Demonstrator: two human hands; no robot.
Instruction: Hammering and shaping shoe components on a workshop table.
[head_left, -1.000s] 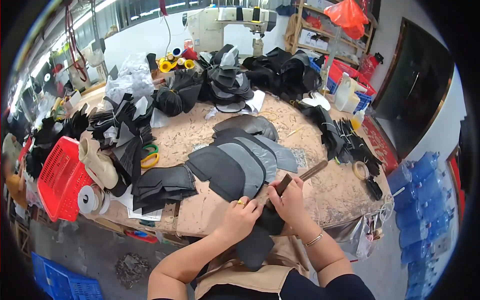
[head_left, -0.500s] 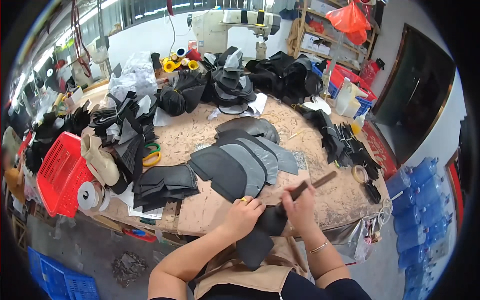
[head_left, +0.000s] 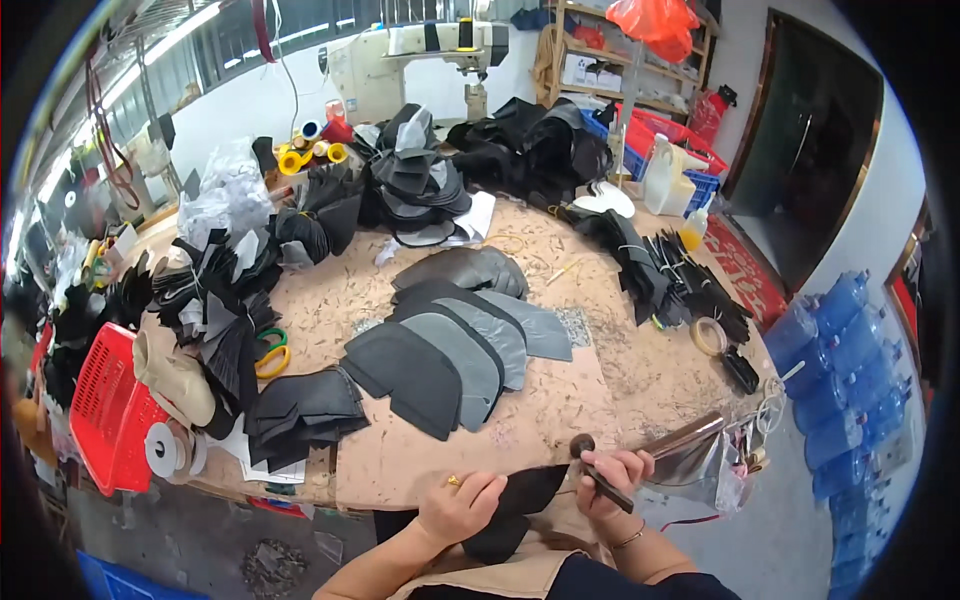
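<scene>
My right hand (head_left: 612, 482) grips a hammer (head_left: 582, 447) at the table's front edge. Its round dark face points up to the left, and a brown handle sticks out to the right of the fist. My left hand (head_left: 463, 510) has its fingers curled closed on a black shoe-upper piece (head_left: 532, 494), whose lower part hangs over the edge toward my apron (head_left: 500, 578). Beyond the hands, a fanned row of black and grey upper pieces (head_left: 405, 370) lies on the table. A smaller stack of black pieces (head_left: 305, 410) sits left of it.
Bundled black pieces (head_left: 415, 185) line the back of the worktable (head_left: 560, 395), before a sewing machine (head_left: 370, 75). A red basket (head_left: 110, 410), beige boot (head_left: 175, 380), thread spool (head_left: 165, 448) and scissors (head_left: 272, 358) are at left. A tape roll (head_left: 709, 337) lies right; blue water bottles (head_left: 835, 410) stand beyond.
The view has shifted, so the table appears farther left. My right hand has lowered and turned the hammer, bringing its round face upward. My left hand stays on the black piece.
</scene>
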